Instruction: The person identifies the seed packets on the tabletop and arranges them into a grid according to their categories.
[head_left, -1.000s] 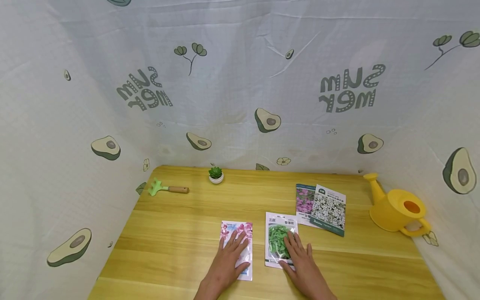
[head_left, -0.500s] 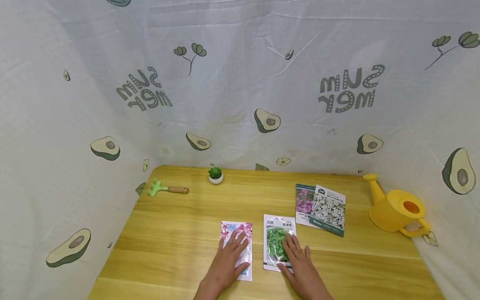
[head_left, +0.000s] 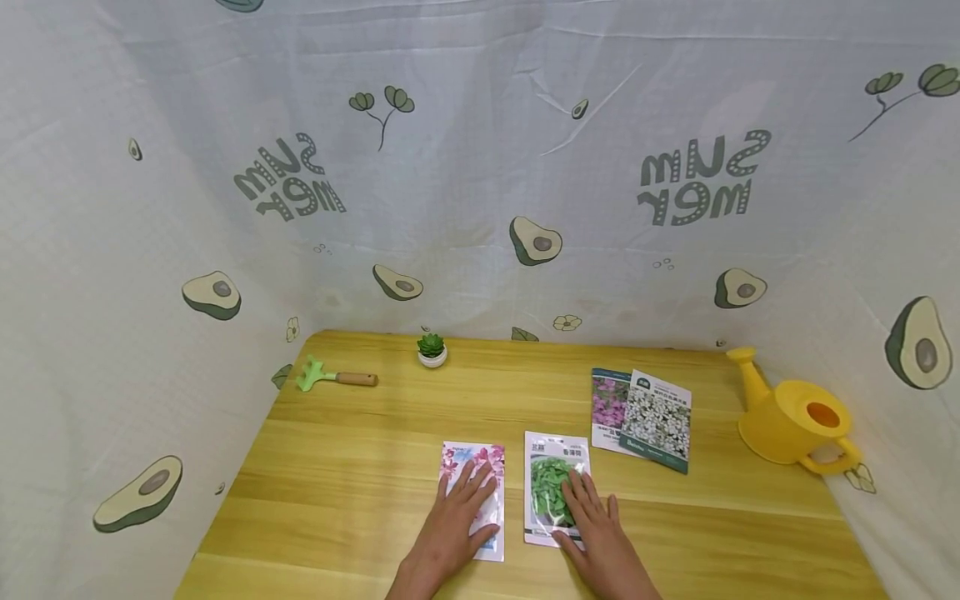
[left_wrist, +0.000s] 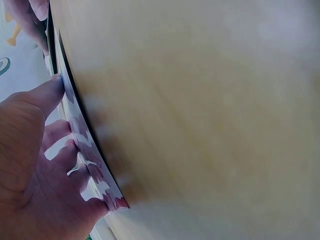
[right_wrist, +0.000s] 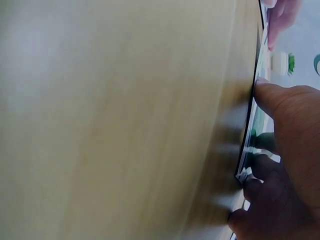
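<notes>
At lower centre, my left hand and right hand lie outstretched, grasping nothing, on the pink-flowered packet and green-leaf packet; too hard a sideways push could overlap the packets.

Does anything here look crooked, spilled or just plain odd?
The white-flower packet lies askew, partly over the purple-flower packet, while the pink-flower packet and green-leaf packet lie nearly straight. Odder still, the "summer" lettering on the hanging cloth behind reads backwards. I see no spill or damage.
</notes>
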